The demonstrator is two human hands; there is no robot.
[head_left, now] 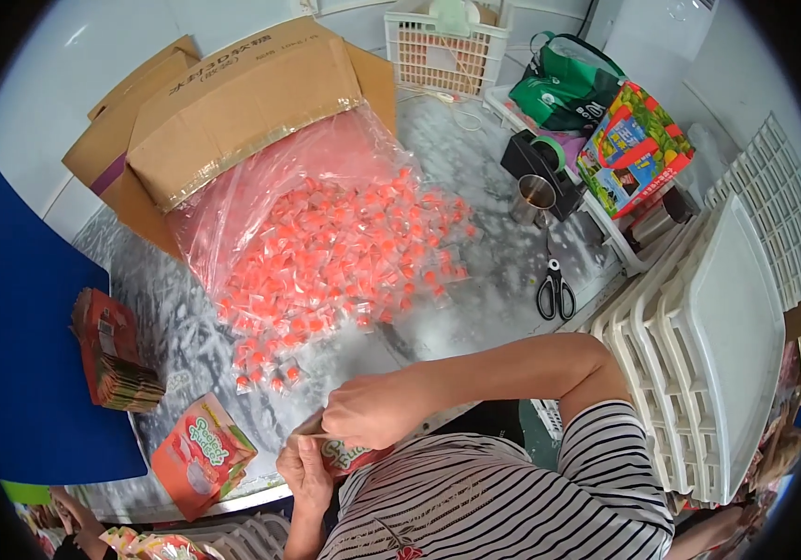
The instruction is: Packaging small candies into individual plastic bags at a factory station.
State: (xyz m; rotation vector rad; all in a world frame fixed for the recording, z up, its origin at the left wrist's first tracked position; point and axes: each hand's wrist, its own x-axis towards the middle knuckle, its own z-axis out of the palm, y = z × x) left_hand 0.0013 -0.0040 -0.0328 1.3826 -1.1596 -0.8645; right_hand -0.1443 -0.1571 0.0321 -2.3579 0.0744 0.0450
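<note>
Close to my body, at the table's front edge, a red printed pouch (348,457) is held between both hands. My left hand (305,469) pinches its left side, thumb up. Curled over the pouch's upper edge, my right hand (365,411) has its fingers closed on it; the fingertips are partly hidden. Beyond them spreads a heap of small red candies in clear wrappers (344,243). These spill from a pink-tinted plastic bag (298,159) in a tipped cardboard box (251,103). To the left lie flat red pouches (197,457) and a bundled stack of pouches (111,350).
Black-handled scissors (555,291), a metal cup (533,198) and a tape dispenser (545,168) sit at the right. Stacked white trays (699,355) stand beside my right arm. A blue panel (36,345) borders the left. Another person's hand (74,511) shows at lower left.
</note>
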